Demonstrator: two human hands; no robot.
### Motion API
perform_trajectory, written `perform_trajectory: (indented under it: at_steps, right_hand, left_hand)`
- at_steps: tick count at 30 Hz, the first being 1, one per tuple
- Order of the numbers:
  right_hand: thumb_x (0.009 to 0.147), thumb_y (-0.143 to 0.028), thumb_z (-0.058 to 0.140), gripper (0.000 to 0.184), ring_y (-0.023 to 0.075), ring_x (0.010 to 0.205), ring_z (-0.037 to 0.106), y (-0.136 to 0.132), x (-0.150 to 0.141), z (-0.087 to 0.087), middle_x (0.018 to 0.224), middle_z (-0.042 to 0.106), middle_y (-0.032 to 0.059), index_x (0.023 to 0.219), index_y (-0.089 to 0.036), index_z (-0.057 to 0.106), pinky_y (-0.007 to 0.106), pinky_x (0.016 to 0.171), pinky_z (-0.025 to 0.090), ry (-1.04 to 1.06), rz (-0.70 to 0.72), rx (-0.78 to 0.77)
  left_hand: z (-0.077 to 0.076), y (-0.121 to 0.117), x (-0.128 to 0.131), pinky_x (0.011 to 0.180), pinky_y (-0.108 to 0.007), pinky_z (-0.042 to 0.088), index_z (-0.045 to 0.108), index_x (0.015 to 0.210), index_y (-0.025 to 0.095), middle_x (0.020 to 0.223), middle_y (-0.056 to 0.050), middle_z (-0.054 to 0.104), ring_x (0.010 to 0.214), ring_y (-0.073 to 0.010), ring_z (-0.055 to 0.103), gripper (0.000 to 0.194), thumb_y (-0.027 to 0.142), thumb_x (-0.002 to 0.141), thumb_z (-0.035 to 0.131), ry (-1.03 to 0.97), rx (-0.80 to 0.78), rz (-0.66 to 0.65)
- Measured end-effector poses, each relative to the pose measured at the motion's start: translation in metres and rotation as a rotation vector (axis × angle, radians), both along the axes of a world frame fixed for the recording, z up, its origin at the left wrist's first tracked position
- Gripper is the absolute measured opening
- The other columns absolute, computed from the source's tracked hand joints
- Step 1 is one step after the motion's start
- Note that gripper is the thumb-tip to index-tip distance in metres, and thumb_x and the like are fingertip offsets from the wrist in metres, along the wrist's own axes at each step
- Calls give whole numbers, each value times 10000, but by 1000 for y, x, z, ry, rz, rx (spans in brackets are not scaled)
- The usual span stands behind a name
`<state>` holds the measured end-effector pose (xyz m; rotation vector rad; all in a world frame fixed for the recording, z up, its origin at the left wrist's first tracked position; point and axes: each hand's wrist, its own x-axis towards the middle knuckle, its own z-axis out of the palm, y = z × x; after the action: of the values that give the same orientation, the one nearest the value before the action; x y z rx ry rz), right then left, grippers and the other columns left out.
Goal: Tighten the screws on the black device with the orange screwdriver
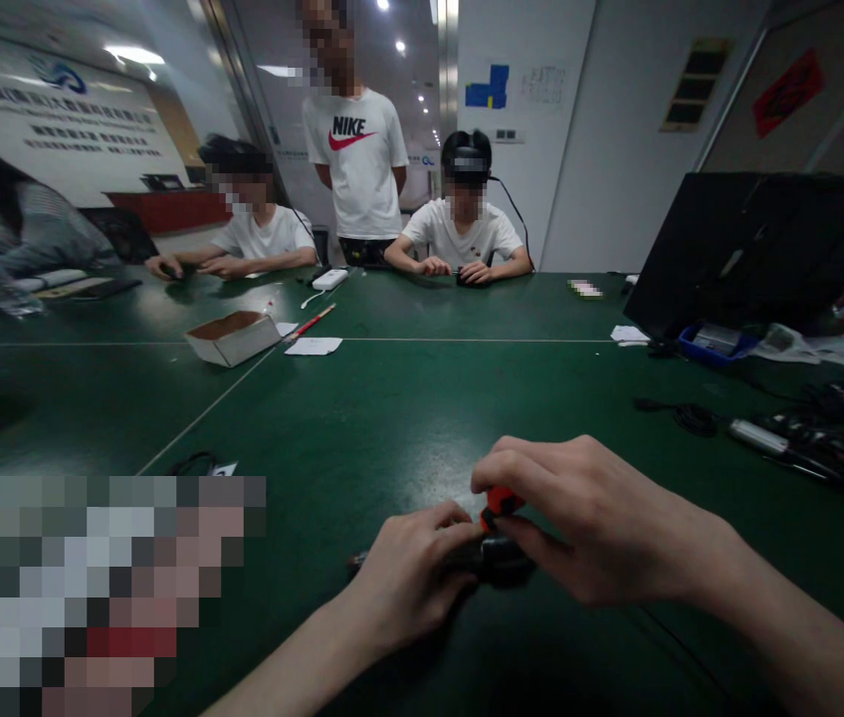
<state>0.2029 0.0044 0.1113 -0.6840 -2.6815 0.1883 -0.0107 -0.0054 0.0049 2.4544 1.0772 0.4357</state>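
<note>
Though dim, two hands, one gadget

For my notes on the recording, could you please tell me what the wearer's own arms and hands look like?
Both the left hand and the right hand are bare, with no gloves. No rings, watch or wristband show. Both forearms are bare as far as the picture's edge, so no sleeves are visible.

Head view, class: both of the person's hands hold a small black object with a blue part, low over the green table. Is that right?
Not quite. In the head view the part is orange, not blue. Both the left hand and right hand do hold the small black object over the green table.
</note>
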Motion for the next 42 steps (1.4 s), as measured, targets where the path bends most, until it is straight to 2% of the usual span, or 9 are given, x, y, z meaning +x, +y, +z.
perform_trajectory:
  at_steps: [4,9,16,20,24,26,30,33,42]
  right_hand:
    - [913,-188,492,253,116,664,494,2,0,-2,901,554,-17,1137,-214,378,249,514,316,5,-17,60]
    - [945,-278,484,95,115,603,448,5,1,-3,797,522,-28,1008,-218,446,257,490,277,-44,-52,203]
    - [891,-178,493,226,111,736,523,2,4,2,971,576,6,1111,-199,443,245,558,338,-12,-31,32]
    - [917,-194,482,186,112,681,505,3,3,1,898,564,0,1101,-196,453,246,535,316,-27,-64,106]
    - [944,-285,485,89,109,590,444,5,3,1,790,535,-17,977,-204,504,255,496,267,-67,-85,229]
    - [933,-297,502,95,115,598,450,5,3,1,784,535,-17,947,-204,512,261,496,265,-89,-89,232]
    - [898,-240,510,163,118,736,518,3,5,4,994,575,11,1052,-196,486,251,546,329,-70,-63,65]
    - [881,-168,489,207,109,750,518,2,5,5,1010,572,2,1084,-194,460,244,572,350,-46,-44,2]
    - [939,-277,491,81,108,603,455,4,5,2,795,538,-21,956,-203,518,257,499,274,-93,-88,188]
  left_hand:
    - [-1,1,0,699,-272,484,627,1070,249,1094,-21,618,876,-197,624,286,114,817,623,17,9,-27]
    - [-4,1,1,679,-263,494,604,1116,246,1116,-33,612,876,-194,624,285,123,860,589,8,46,-47]
    - [-8,1,3,720,-282,509,584,1154,238,1103,-46,625,878,-195,631,291,134,884,558,-14,114,-54]
    - [-8,1,5,715,-295,518,583,1151,229,1104,-56,630,875,-204,633,285,128,886,563,-5,127,-29]
    - [-10,1,5,706,-302,519,576,1165,233,1090,-54,632,859,-207,635,321,109,869,581,-7,156,-20]
    - [-11,2,5,707,-298,516,573,1173,238,1080,-49,634,855,-204,635,329,110,870,579,-10,165,-22]
    - [-12,3,5,711,-295,516,567,1191,250,1093,-46,634,858,-198,634,327,133,886,568,-14,180,-25]
    - [-11,3,5,715,-305,519,569,1192,241,1110,-54,632,868,-207,633,323,138,885,570,-3,171,-25]
    - [-8,2,5,694,-299,517,580,1188,246,1073,-48,631,839,-202,634,338,130,871,576,2,165,-24]
